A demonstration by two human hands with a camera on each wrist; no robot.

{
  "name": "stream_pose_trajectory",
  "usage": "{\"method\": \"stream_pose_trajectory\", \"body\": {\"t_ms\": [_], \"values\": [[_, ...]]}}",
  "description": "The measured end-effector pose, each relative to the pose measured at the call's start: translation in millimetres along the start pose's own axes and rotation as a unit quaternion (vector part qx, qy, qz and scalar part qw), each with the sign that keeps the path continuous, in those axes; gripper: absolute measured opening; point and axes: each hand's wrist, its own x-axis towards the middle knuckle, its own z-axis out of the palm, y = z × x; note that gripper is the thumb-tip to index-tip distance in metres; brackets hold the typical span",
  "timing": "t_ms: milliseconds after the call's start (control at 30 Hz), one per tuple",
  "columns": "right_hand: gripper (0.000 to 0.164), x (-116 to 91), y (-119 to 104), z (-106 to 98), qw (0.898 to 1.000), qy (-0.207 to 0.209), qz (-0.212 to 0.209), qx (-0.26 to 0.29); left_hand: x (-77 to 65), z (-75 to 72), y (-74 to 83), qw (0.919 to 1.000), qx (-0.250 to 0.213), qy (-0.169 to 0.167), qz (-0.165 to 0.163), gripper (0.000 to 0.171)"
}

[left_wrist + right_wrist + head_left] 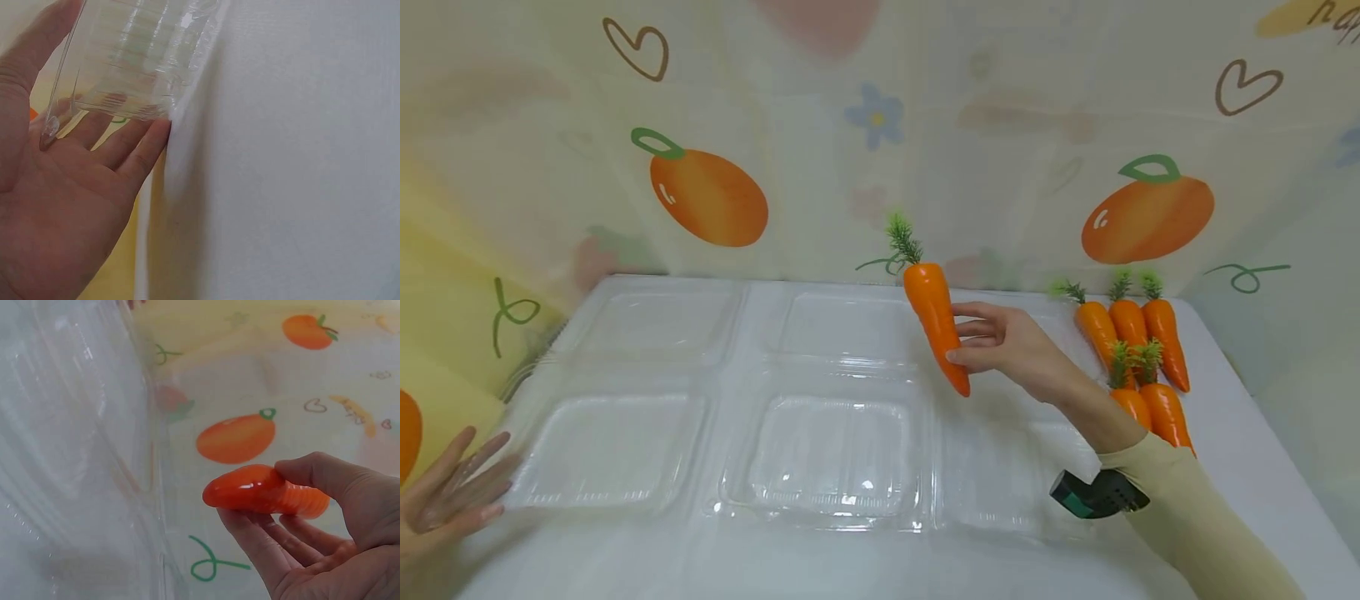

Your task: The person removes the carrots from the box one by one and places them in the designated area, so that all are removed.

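Note:
My right hand pinches an orange toy carrot between thumb and fingers, near its lower end. Green leaves top the carrot, which is held up over the transparent plastic boxes, tilted with its tip down to the right. In the right wrist view the carrot lies between the thumb and the fingertips. At the far left, my left hand is beside the front-left plastic box. Its fingers are extended and loosely spread; in the left wrist view they show through and below the box's edge.
More transparent boxes stand in rows on the white table, including the front-middle box and the back-left box. Several toy carrots lie in a group at the right. A printed curtain hangs behind the table.

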Motion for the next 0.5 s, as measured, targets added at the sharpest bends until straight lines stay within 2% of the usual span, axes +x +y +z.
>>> {"method": "stream_pose_trajectory", "body": {"t_ms": [67, 167, 400, 500], "values": [[0.065, -2, 3, -5, 1.0, -0.001, 0.004, 0.0, 0.6, 3.6, -0.2, 0.9996, 0.01, 0.024, -0.005, 0.089], [0.066, -6, 7, -12, 1.0, -0.003, 0.013, -0.001, 1.8, 7.3, -0.5, 0.999, 0.009, 0.043, -0.009, 0.09], [0.067, -22, 9, -28, 0.999, 0.017, 0.021, -0.02, 2.3, 2.7, -1.9, 0.9998, 0.01, 0.017, 0.005, 0.087], [0.067, -28, 11, -34, 0.999, 0.02, 0.024, -0.025, 0.7, 2.2, -1.6, 0.9996, 0.017, 0.021, 0.001, 0.087]]}}
